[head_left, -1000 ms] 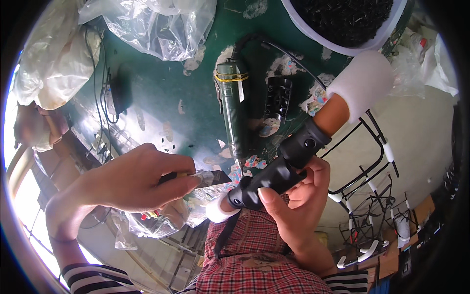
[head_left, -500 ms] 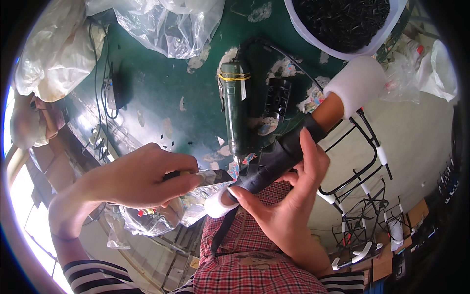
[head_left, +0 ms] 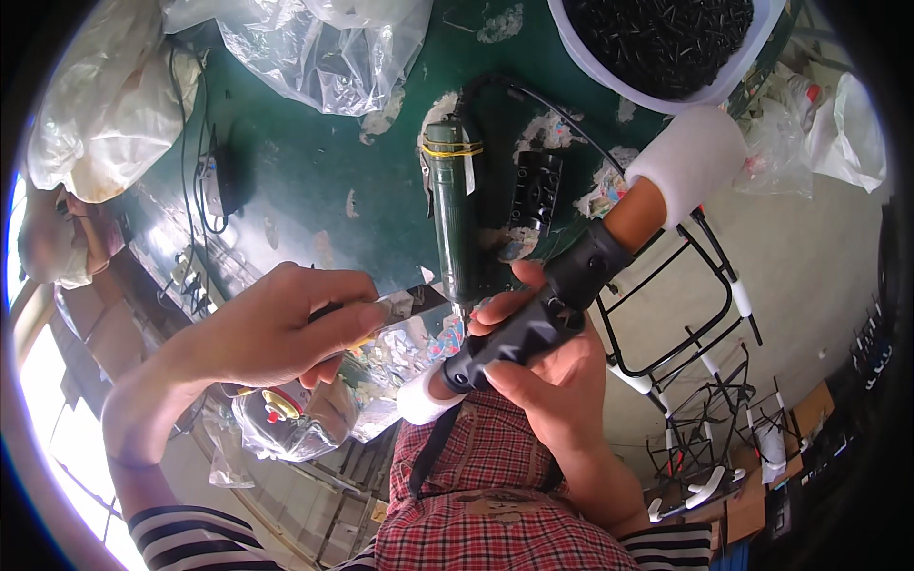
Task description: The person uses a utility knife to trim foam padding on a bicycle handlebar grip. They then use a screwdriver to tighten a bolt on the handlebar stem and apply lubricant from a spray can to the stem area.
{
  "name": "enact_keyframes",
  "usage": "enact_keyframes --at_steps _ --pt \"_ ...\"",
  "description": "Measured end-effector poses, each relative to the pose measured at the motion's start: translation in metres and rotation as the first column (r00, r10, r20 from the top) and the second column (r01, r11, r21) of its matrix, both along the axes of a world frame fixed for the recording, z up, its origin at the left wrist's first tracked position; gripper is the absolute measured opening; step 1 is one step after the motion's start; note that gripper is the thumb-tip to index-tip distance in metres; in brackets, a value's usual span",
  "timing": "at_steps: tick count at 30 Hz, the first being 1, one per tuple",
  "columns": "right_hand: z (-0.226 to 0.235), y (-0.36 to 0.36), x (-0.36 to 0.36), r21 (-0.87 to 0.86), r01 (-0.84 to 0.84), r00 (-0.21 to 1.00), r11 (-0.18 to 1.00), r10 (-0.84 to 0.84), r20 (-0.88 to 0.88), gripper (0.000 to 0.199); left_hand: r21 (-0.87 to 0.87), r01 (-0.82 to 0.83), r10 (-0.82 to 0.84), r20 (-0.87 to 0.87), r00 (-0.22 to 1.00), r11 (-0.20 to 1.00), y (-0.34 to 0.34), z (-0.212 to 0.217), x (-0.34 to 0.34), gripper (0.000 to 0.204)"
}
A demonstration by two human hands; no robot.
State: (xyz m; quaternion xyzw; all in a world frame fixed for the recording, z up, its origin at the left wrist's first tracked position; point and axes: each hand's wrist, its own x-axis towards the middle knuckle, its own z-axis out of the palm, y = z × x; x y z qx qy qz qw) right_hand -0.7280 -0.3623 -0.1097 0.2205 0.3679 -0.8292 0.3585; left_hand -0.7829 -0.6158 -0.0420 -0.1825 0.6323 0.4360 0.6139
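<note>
My left hand [head_left: 290, 328] is closed around a knife [head_left: 417, 302] with a flat, dark blade, which points right and stays apart from the work. My right hand [head_left: 566, 381] wraps round a black plastic sleeve [head_left: 526, 335], thumb in front and fingers behind. That sleeve sits on a brown rod [head_left: 635, 219], which slants from lower left to upper right. White foam covers the rod at both ends, a thick foam grip [head_left: 700, 157] at the upper right and a smaller foam piece [head_left: 422, 400] at the lower left. Round holes show in the sleeve's surface.
Behind the rod, a green electric screwdriver [head_left: 451, 219] lies on the green table [head_left: 305, 209]. Beside it is a black plastic part [head_left: 536, 190]. A white basin [head_left: 614, 88] holds many small black pieces. Plastic bags [head_left: 328, 57] lie at the back; black metal frames [head_left: 657, 352] stand right.
The black sleeve has turned, bringing its side with holes into view. My right hand has shifted its grip further round it. The knife has moved slightly left and up, away from the sleeve.
</note>
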Motion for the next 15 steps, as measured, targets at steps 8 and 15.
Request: enact_keyframes --at_steps 8,15 --pt "-0.005 -0.007 -0.011 0.146 -0.128 0.987 0.981 0.112 0.113 0.066 0.012 -0.087 0.087 0.003 0.996 0.996 -0.002 0.003 0.009 0.03" --pt "0.0 -0.011 -0.01 0.375 -0.015 0.999 0.927 0.025 -0.023 0.057 0.004 -0.38 0.38 -0.075 0.922 0.925 0.012 0.021 0.045 0.039"
